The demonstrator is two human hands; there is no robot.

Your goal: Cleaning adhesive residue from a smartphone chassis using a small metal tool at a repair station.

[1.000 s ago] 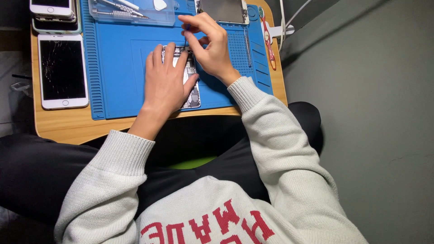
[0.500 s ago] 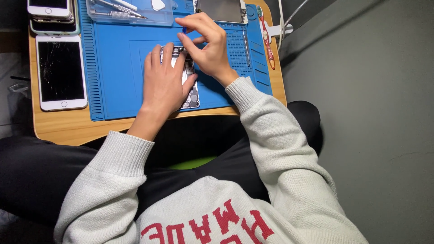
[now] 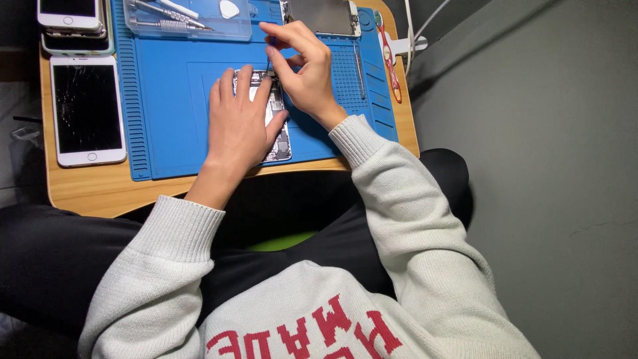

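An opened phone with its insides showing lies on a blue work mat. My left hand rests flat on top of it and covers most of it. Above it, my right hand pinches a thin screwdriver whose tip points down at the phone's upper end. Both arms wear a pale knitted sweater.
The mat sits on a small wooden table. A white phone with a cracked screen lies at the left, more phones stacked behind it. A clear tray of tools, a detached screen and a red-handled tool lie at the back.
My right hand has shifted slightly on the screwdriver above the phone. My left hand stays flat on the phone.
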